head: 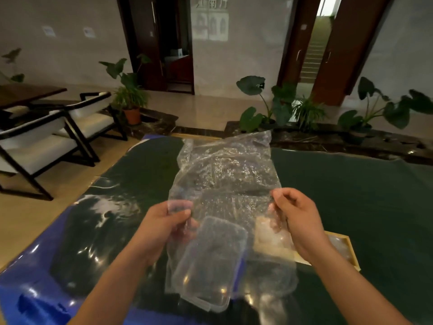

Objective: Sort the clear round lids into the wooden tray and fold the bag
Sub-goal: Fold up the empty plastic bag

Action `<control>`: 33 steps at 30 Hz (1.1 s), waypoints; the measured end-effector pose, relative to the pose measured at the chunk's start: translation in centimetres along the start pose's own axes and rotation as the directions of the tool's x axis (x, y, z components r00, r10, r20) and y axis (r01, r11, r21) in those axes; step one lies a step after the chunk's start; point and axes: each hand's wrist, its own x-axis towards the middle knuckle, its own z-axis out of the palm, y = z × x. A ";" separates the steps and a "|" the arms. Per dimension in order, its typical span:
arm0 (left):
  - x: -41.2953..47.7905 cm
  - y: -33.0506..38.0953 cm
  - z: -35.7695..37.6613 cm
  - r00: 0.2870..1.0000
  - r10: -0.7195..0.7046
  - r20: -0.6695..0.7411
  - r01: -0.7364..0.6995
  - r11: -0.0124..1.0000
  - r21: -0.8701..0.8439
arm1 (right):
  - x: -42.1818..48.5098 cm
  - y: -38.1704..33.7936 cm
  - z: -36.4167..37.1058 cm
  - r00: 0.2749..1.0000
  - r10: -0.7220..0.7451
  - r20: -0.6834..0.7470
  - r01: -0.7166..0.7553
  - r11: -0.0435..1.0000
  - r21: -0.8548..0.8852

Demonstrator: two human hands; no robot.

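Both hands held a clear plastic bag (225, 174) up at the centre of the frame, above a dark green table (351, 195). The left hand (164, 228) pinched its left edge, the right hand (297, 214) its right edge. A wooden tray (350, 248) lay at lower right, partly behind the right wrist. A clear rectangular container (210, 266) sat below the bag.

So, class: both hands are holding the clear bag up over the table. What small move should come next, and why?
Probably bring the two hands together to fold the bag in half. The left hand and right hand each pinch a side edge, the bag hangs spread flat between them, and it looks empty. The wooden tray sits just behind the right hand.
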 end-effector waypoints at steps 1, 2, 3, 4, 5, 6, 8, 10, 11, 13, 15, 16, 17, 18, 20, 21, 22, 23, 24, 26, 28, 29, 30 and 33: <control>0.0 -0.4 0.4 0.999 0.022 -0.050 -0.022 1.000 0.010 | -0.2 0.1 -0.5 0.997 0.043 0.061 -0.043 0.999 0.000; 0.0 -0.6 0.7 0.996 0.049 -0.079 -0.047 0.999 0.019 | -0.5 0.1 -1.0 0.992 0.072 0.106 -0.072 0.997 -0.012; 0.1 -0.8 1.0 0.994 0.067 -0.086 -0.064 0.997 0.030 | -0.6 0.3 -1.4 0.989 0.084 0.118 -0.081 0.996 -0.025; 0.1 -0.9 1.1 0.994 0.075 -0.079 -0.072 0.996 0.044 | -0.7 0.4 -1.8 0.991 0.084 0.108 -0.082 0.996 -0.022; 0.1 -0.8 1.0 0.995 0.082 -0.062 -0.078 0.995 0.055 | -0.7 0.6 -2.2 0.991 0.088 0.097 -0.088 0.996 -0.009; 0.1 -0.6 0.8 0.996 0.084 -0.038 -0.082 0.995 0.052 | -0.8 0.7 -2.5 0.990 0.100 0.102 -0.102 0.995 0.009; 0.1 -0.1 0.0 0.996 0.059 0.059 -0.061 0.998 0.027 | -1.0 1.1 -3.0 0.980 0.125 0.156 -0.130 0.991 0.020; -0.1 0.7 -0.2 0.989 0.024 0.146 -0.028 0.999 0.023 | -1.3 1.5 -3.5 0.958 0.138 0.250 -0.130 0.990 -0.050; 0.0 1.0 -0.1 0.991 0.021 0.130 -0.029 0.998 0.061 | -1.3 1.6 -3.8 0.947 0.146 0.286 -0.118 0.987 -0.114; 0.4 1.6 0.8 0.999 0.039 0.016 -0.041 0.992 0.122 | -1.3 1.9 -4.1 0.928 0.157 0.337 -0.072 0.965 -0.251; 0.7 2.0 2.0 0.989 0.097 -0.110 -0.086 0.992 0.095 | -1.1 2.0 -4.7 0.890 0.198 0.410 -0.034 0.927 -0.372; 0.7 2.1 2.4 0.980 0.125 -0.155 -0.113 0.990 0.080 | -1.0 1.9 -5.1 0.851 0.243 0.466 -0.056 0.923 -0.380; 0.7 2.0 2.8 0.973 0.152 -0.172 -0.141 0.987 0.073 | -0.9 1.7 -5.5 0.797 0.282 0.534 -0.112 0.938 -0.327; 0.7 1.9 3.1 0.971 0.174 -0.161 -0.165 0.984 0.067 | -0.7 1.4 -5.8 0.763 0.298 0.573 -0.203 0.953 -0.225; 0.4 1.4 3.6 0.975 0.198 -0.097 -0.193 0.980 0.051 | 0.0 0.8 -5.0 0.842 0.266 0.469 -0.303 0.953 0.003; 0.2 1.1 3.9 0.978 0.197 -0.067 -0.195 0.980 0.039 | 0.5 0.6 -4.3 0.916 0.216 0.337 -0.256 0.964 0.076; 0.1 0.9 4.2 0.983 0.182 -0.040 -0.181 0.983 0.023 | 0.9 0.4 -3.4 0.968 0.145 0.206 -0.167 0.981 0.094; 0.1 0.7 4.3 0.987 0.160 -0.013 -0.160 0.987 0.006 | 1.3 0.0 -2.4 0.992 0.053 0.115 -0.061 0.996 0.071; 0.0 0.7 4.4 0.991 0.137 0.003 -0.137 0.990 -0.008 | 1.6 -0.3 -1.6 0.998 -0.025 0.060 0.023 0.999 0.033; -0.1 0.7 4.0 0.993 0.113 -0.023 -0.114 0.989 -0.091 | 1.9 -0.4 -0.8 0.996 -0.087 0.006 0.087 0.996 0.007; -0.1 0.7 3.5 0.988 0.101 -0.115 -0.128 0.959 -0.254 | 1.7 -0.2 -0.9 0.999 -0.036 0.006 0.036 0.997 0.066; -0.2 0.7 3.5 0.982 0.097 -0.164 -0.144 0.939 -0.312 | 1.4 -0.1 -1.0 1.000 0.003 0.014 -0.005 0.993 0.115; -0.2 0.6 3.6 0.973 0.091 -0.211 -0.162 0.923 -0.348 | 1.2 0.0 -0.8 0.999 0.043 0.024 -0.046 0.987 0.153; -0.6 0.1 4.5 0.940 0.106 -0.325 -0.218 0.918 -0.330 | 0.7 0.0 0.0 0.989 0.147 0.016 -0.147 0.964 0.221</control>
